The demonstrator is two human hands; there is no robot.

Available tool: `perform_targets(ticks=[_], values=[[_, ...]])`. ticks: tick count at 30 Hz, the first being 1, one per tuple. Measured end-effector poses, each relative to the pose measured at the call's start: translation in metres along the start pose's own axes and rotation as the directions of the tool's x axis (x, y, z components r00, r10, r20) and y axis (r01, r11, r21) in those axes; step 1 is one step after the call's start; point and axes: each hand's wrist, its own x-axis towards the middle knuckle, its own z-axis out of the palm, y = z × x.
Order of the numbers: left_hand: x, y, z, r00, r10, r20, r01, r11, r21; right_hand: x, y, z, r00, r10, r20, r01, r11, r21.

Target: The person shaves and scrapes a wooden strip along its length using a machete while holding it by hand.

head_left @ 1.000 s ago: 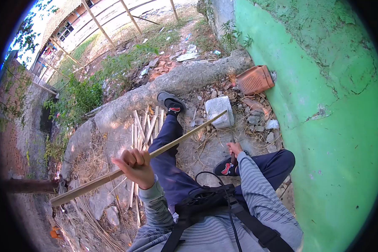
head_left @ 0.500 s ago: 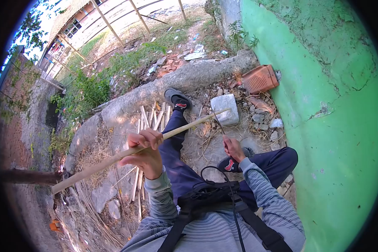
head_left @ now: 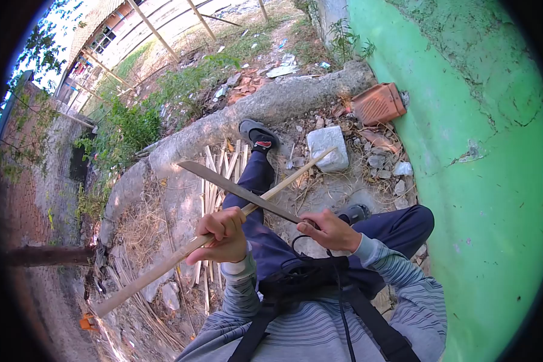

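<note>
My left hand (head_left: 222,235) is closed round a long pale wooden stick (head_left: 154,276), which slants from lower left to upper right. The stick's thin far end lies over a white stone block (head_left: 336,136); whether it touches the block I cannot tell. In my right hand (head_left: 330,232) is the handle of a machete (head_left: 220,182), mostly hidden by the fingers. Its long dark blade points up and left and crosses the stick just beyond my left hand. Split wood strips (head_left: 238,158) lie on the ground around my outstretched leg.
A green wall (head_left: 464,241) stands close on the right. A terracotta block (head_left: 379,104) and rubble sit at its foot. A rough raised ledge (head_left: 271,108) curves across the front, with plants (head_left: 133,123) beyond it on the left. A dark horizontal post (head_left: 48,256) reaches in from the left.
My right hand has risen, and the machete blade has swung from the stick's far end to across its middle, pointing left. The stick's near end has dropped, and my left hand has moved slightly down and right.
</note>
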Motion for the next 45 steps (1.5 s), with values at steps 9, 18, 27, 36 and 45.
perform_targets(ticks=[9, 18, 27, 36, 45], values=[[-0.008, 0.002, -0.009, 0.999, 0.033, -0.040, -0.034, 0.999, -0.021, -0.002, 0.001, 0.013, 0.990, 0.144, -0.004, -0.144, 0.989, 0.021], [-0.014, -0.001, -0.002, 0.995, 0.097, 0.024, -0.095, 0.994, -0.059, 0.006, 0.082, 0.001, 0.953, 0.269, -0.137, -0.276, 0.960, -0.036], [-0.011, -0.003, 0.017, 0.987, 0.098, -0.126, -0.095, 0.995, 0.030, 0.012, 0.028, 0.012, 0.993, 0.111, -0.032, -0.109, 0.993, 0.054], [-0.014, -0.001, -0.008, 0.976, 0.113, -0.184, -0.118, 0.993, -0.013, 0.022, 0.083, 0.021, 0.960, 0.261, -0.105, -0.250, 0.963, 0.104], [-0.010, -0.002, -0.008, 0.976, 0.112, -0.189, -0.109, 0.994, 0.026, 0.030, 0.120, 0.015, 0.958, 0.250, -0.144, -0.246, 0.968, 0.043]])
